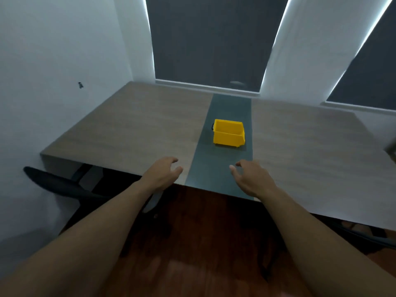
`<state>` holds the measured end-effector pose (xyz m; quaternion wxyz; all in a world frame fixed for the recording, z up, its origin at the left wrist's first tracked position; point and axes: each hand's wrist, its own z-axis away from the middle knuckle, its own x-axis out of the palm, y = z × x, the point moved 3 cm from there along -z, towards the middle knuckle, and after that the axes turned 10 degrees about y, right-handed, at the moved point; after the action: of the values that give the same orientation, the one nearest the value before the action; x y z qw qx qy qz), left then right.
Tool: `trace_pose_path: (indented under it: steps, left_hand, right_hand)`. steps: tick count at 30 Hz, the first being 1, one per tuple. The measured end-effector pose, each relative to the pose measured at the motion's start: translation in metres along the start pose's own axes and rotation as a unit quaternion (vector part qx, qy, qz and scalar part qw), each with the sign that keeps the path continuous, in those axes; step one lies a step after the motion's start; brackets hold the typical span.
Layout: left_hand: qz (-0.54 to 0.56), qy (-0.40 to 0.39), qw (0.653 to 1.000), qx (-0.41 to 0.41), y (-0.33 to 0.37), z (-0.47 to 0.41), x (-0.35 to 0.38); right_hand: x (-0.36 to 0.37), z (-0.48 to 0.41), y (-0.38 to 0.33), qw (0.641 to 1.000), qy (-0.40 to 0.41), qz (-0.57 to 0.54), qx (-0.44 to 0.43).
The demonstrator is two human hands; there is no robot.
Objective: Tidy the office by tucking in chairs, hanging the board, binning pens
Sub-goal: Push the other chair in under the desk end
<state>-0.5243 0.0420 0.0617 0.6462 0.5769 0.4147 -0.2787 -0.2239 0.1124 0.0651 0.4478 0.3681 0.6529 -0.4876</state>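
A yellow plastic bin (228, 133) stands upright on the dark centre strip of the wooden table (132, 129). Something small and dark peeks out at the bin's left rear corner. My left hand (165, 172) hovers over the table's near edge, left of the strip, fingers curled and apart, holding nothing. My right hand (250, 179) hovers over the strip's near end, fingers spread, also empty. Both hands are short of the bin. A black chair (64, 185) sits tucked under the table at the left. Another black chair (364, 234) shows under the right side.
White walls close in on the left. Dark blinds (214, 39) cover the windows behind the table. A small dark mark (80, 84) sits on the left wall. Dark wooden floor (192, 243) lies below my arms.
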Motion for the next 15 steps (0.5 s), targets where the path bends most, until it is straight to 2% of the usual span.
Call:
trace_pose_path:
  steps: [15]
  left_hand:
    - [-0.001,0.094,0.982,-0.167,-0.190,0.026,-0.105]
  right_hand:
    - [0.106,-0.073,-0.189,0.985,-0.083,-0.067,-0.133]
